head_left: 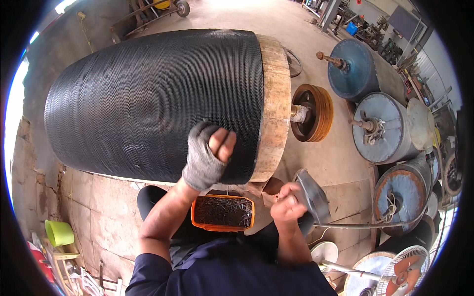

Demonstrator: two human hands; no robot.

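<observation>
A large drum (158, 103) lies across the view, its black surface set with dense rows of fine ridges or pins. My left hand (207, 155), in a grey fingerless glove, rests against the drum near its right end. Its fingers are curled together, and whatever they pinch is too small to make out. Lower right, my bare right hand (287, 203) is closed on what looks like a hammer, its dark grey metal head (313, 196) smeared by motion. Between my knees stands an orange box (222, 228) holding many thin dark metal pins or nails.
A bare wooden band (274, 108) ends the drum, with a rusty-orange pulley (312, 112) on its shaft. Several metal rollers, including a blue one (351, 69), line the right side. A fan (404, 274) stands lower right; a lime-green bucket (59, 233) sits lower left.
</observation>
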